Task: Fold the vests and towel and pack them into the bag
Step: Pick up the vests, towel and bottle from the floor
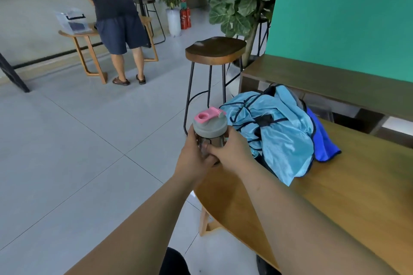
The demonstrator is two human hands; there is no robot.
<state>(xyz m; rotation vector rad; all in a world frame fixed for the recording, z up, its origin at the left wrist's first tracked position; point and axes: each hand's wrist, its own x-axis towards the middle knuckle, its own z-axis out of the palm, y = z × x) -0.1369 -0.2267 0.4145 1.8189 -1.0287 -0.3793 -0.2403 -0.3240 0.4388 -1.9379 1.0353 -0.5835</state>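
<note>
Gripping the bottle (210, 128), left hand (194, 154) and right hand (231, 152) both wrapped round it; best stood well clear of the vests (279, 138).

Bright, even daylight; soft shadows, edges distorted.

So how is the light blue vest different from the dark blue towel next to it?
The light blue vest is pale, shiny mesh with dark edging; the dark blue towel is a deeper blue and plain. The vest is heaped in a big crumpled pile; the towel only peeks out past the vest's right edge, so far less of it shows. Both lie unfolded on the wooden table.
</note>
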